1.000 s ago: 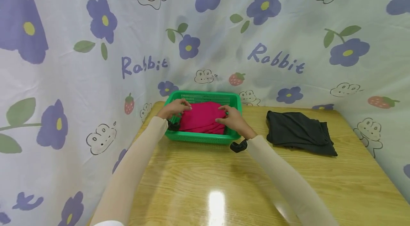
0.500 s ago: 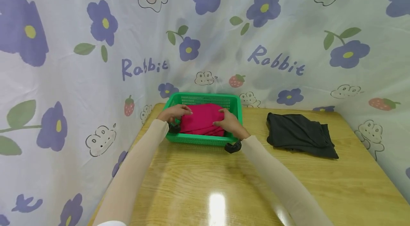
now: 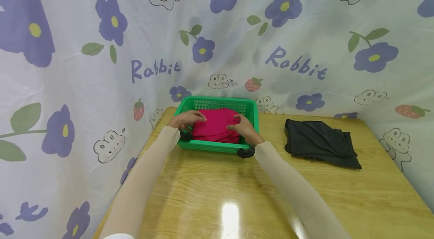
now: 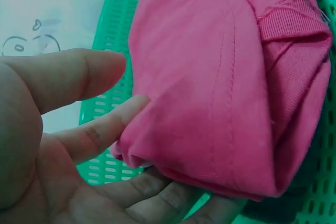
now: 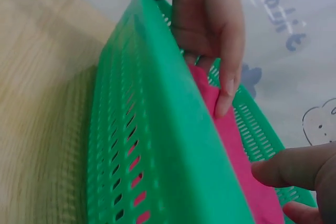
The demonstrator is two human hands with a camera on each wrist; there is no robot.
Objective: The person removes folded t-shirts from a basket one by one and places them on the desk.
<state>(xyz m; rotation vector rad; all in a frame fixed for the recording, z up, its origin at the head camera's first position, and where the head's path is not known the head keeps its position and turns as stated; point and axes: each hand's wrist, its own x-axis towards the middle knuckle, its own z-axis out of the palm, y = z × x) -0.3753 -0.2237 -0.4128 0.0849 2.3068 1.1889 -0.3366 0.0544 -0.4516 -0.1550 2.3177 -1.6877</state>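
Observation:
A folded pink-red garment (image 3: 217, 124) with stitched seams lies in a green plastic basket (image 3: 217, 145). In the left wrist view, a ribbed band (image 4: 291, 17) shows on the garment. My left hand (image 3: 187, 118) is at the garment's left side. Its index finger touches the cloth edge, the thumb stays apart, and the other fingers lie low by the underside, partly hidden. Over the right side is my right hand (image 3: 245, 127), thumb and fingers spread apart. One of its fingertips (image 5: 268, 171) is against or just above the cloth; I cannot tell which.
A folded dark garment (image 3: 322, 143) lies on the wooden table (image 3: 203, 186), right of the basket. Behind and to the left hangs a white curtain (image 3: 234, 54) printed with flowers and rabbits, close to the basket's back.
My right hand has shifted slightly left and inward over the pink-red garment. My left hand stays almost in place at the left side. The dark garment has not moved.

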